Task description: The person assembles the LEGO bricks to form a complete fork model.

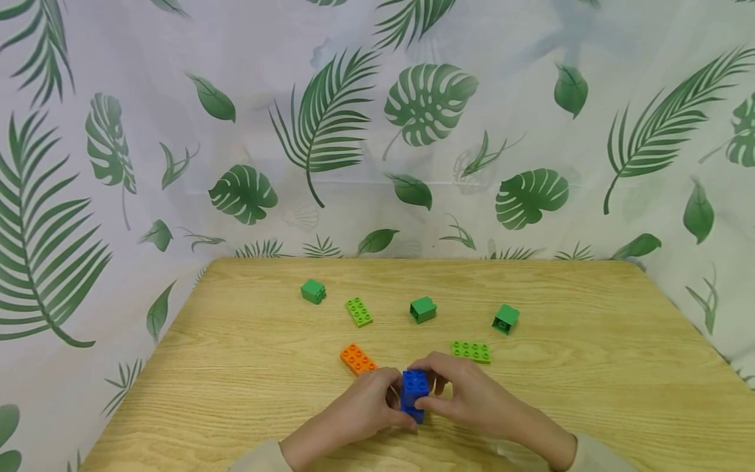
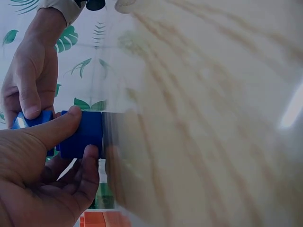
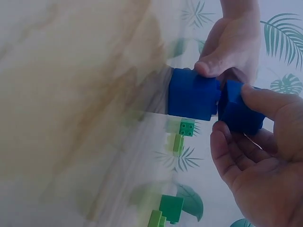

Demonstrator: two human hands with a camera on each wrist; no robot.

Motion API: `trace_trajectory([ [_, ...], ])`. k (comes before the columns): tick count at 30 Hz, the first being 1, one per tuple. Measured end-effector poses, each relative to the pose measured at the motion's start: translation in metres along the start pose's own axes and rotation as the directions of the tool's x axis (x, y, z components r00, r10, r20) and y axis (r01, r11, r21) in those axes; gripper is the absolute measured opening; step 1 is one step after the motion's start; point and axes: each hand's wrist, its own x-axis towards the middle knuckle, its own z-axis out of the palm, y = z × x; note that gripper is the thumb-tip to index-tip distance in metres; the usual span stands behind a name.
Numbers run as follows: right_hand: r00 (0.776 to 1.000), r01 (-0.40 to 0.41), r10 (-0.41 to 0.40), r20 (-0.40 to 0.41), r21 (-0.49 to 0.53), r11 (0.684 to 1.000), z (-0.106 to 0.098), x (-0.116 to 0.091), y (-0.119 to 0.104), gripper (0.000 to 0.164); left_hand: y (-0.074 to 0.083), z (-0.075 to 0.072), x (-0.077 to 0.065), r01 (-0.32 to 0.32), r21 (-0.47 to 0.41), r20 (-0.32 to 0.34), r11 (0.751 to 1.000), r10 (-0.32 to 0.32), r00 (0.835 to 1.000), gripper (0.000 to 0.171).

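Two blue building bricks are close together between my hands at the table's front. My left hand [image 1: 367,405] holds the lower blue brick [image 3: 190,94] on the tabletop, thumb on one side and fingers on the other. Right above it, my right hand [image 1: 472,394] pinches the upper blue brick [image 1: 415,382] between thumb and fingers. In the right wrist view the upper brick is tilted, with its edge right at the lower brick's studs. An orange brick [image 1: 357,359] lies just beyond the left hand, partly covered by it.
On the wooden table [image 1: 236,367], green bricks stand at the back left [image 1: 313,291], middle [image 1: 423,309] and right [image 1: 505,319]. Flat lime bricks lie left of centre [image 1: 359,312] and beyond the right hand [image 1: 470,351]. A leaf-patterned curtain [image 1: 354,229] hangs behind the table.
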Motion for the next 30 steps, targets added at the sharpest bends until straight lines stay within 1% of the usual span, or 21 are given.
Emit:
trace_trajectory([
  [9, 1.000, -0.010, 0.010, 0.021, 0.002, 1.000, 0.0032, -0.0005, 0.0036, 0.034, 0.0000, 0.0001, -0.0020, -0.007, 0.008, 0.000, 1.000, 0.007, 1.000, 0.031],
  [15, 0.999, -0.012, 0.013, 0.032, -0.005, 1.000, 0.0047, 0.0012, 0.0013, 0.035, 0.0021, -0.0001, -0.0028, 0.000, 0.004, 0.010, 1.000, 0.000, 1.000, 0.031],
  [22, 0.998, -0.017, 0.018, 0.052, -0.017, 1.000, 0.0035, 0.0022, -0.0018, 0.032, 0.0005, 0.0002, -0.0022, 0.009, -0.016, 0.009, 1.000, -0.009, 1.000, 0.031],
  [30, 0.999, 0.020, -0.018, 0.048, -0.053, 0.998, 0.0048, 0.0025, -0.0024, 0.031, 0.0003, -0.0001, -0.0029, -0.011, -0.027, 0.012, 1.000, 0.011, 1.000, 0.032],
])
